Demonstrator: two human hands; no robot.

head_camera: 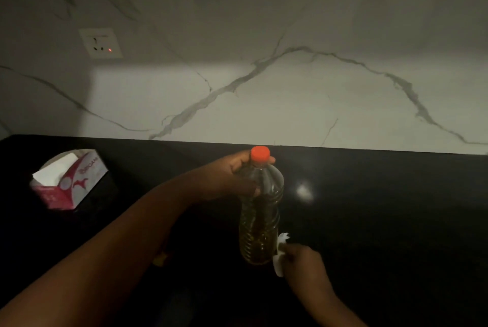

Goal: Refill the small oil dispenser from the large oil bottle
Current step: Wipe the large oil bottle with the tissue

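Left hand (232, 176) fingers wrapped round oil bottle (260, 210) neck, right hand (303, 260) pinching tissue (280, 255) against it, tissue box (70, 180) far left

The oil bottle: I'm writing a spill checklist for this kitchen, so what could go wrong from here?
1. The left hand grips the oil bottle only near its neck, below the orange cap; if the plastic is oily it might slip or tip.
2. The right hand pinches white tissue against the bottle's base; a hard wipe could push the base sideways.
3. The black countertop is dim, so drips may go unseen.
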